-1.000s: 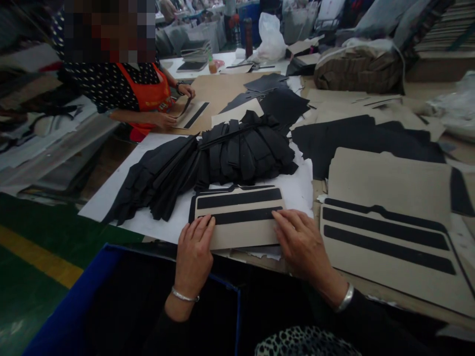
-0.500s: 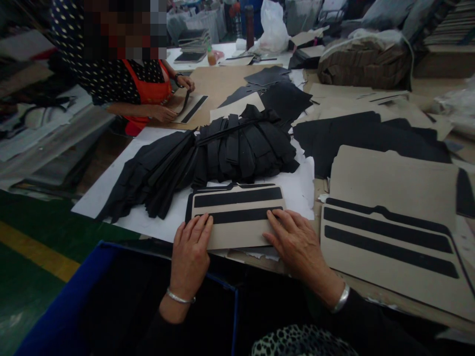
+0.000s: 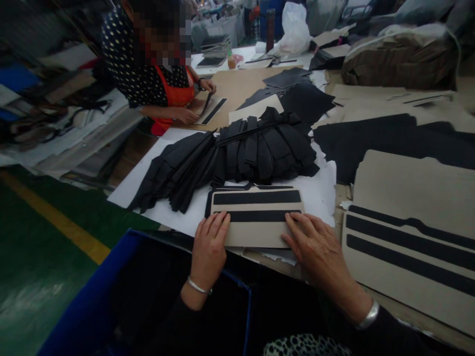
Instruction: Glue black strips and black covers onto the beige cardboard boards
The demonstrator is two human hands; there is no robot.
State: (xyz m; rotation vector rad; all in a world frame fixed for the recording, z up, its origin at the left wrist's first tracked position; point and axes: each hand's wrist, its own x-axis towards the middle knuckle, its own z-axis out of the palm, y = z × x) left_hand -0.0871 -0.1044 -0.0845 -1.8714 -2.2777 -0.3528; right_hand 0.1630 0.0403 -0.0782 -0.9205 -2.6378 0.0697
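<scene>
Across a crowded tabletop (image 3: 339,217) — touching a beige board (image 3: 256,233), lengthwise between left hand (image 3: 210,245) — grip unclear — and loosely spread right hand (image 3: 319,248).

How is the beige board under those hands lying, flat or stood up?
Flat: the beige board shows two black strips face-up, with the left hand and right hand touching it.

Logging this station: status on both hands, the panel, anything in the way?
Left hand, right hand: fingertips near ends of lower black strip. Beige panel: flat, upper black strip also on it. Black pile beyond, not over it.
</scene>
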